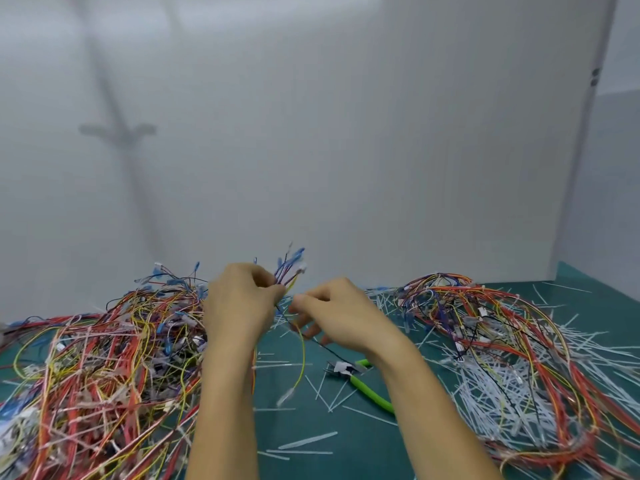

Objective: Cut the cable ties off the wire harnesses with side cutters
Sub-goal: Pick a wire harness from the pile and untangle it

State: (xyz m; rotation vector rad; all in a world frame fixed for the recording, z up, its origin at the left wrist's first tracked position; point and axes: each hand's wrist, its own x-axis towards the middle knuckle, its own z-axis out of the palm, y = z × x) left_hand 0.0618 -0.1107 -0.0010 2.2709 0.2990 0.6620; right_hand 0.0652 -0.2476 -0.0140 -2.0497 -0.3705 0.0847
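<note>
While the side cutters (pixel 367 389) lie unheld on the green mat (pixel 311 420), near centre and partly under the right forearm, both hands are busy with one harness lifted above the mat. The left hand (pixel 242 299) is clenched round the held harness (pixel 289 268); its blue-tipped ends fan up and far from the fist, and a yellow and a black wire trail down toward the mat. The right hand (pixel 341 313) has curled fingers, with thumb and forefinger pinching a strand just right of the left fist. It's blurred, so whether that's a wire or a tie I can't tell.

Step, as I read it: sorting or checking this harness for ties between cuts, not cutting.

Left pile (pixel 104 358) is a tangled heap of red and yellow harnesses that looks unprocessed. Right pile (pixel 491 341) is looser and sits among heaps of white cut ties (pixel 306 441), which are also strewn across the middle of the mat. Probably mid-task.

Next move likely needs the right hand to let go, reach near and down for the cutters by the green handles, then get the tips under a tie without nicking insulation. White wall (pixel 346 133) is at the far side.
</note>
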